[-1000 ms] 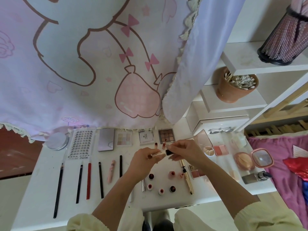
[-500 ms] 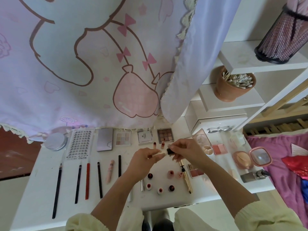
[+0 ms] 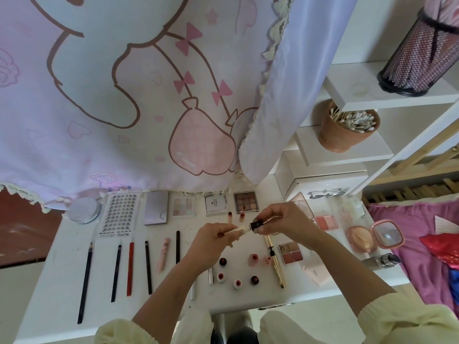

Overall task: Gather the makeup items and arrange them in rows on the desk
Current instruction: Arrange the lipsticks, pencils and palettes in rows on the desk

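Above the middle of the white desk [image 3: 62,289] both my hands hold one slim makeup tube [image 3: 244,228]. My left hand [image 3: 213,240] pinches its pale gold body and my right hand [image 3: 283,219] pinches its dark cap end. Several palettes [image 3: 183,206] lie in a row along the back of the desk. Pencils and liners [image 3: 129,268] lie side by side at the front left. Below my hands stand several small lipsticks [image 3: 253,259], with a gold tube [image 3: 275,263] lying beside them.
A round silver tin [image 3: 83,210] and a lash tray [image 3: 119,212] sit at the back left. Open pink compacts [image 3: 375,236], a blush palette [image 3: 291,252] and a bottle [image 3: 381,261] lie at the right. A printed curtain hangs behind; shelves hold a cotton-swab pot [image 3: 347,125].
My hands stay above the desk's middle on the same tube; the cap end and the body now look pushed closer together. Nothing on the desk has moved.
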